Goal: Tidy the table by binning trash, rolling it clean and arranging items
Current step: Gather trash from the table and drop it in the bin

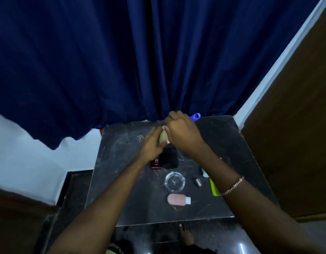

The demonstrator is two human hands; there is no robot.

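Note:
Over the far half of a dark, scratched table (122, 162), both my hands meet on a lint roller. My left hand (151, 143) grips its tan roll (162, 138). My right hand (182, 131) closes over the roller from the right, and the blue handle (195, 117) sticks out behind it. On the table lie a dark red bottle (155, 163), a black object (170, 158), a clear glass ashtray (175, 181), a pink bottle with a white cap (178, 198), a small dark tube (199, 182) and a yellow-green item (214, 188) partly under my right forearm.
A dark blue curtain (122, 61) hangs right behind the table's far edge. A brown door (296, 143) stands to the right. The left wall is white (39, 153). A bare foot (185, 235) shows on the glossy floor below the near edge.

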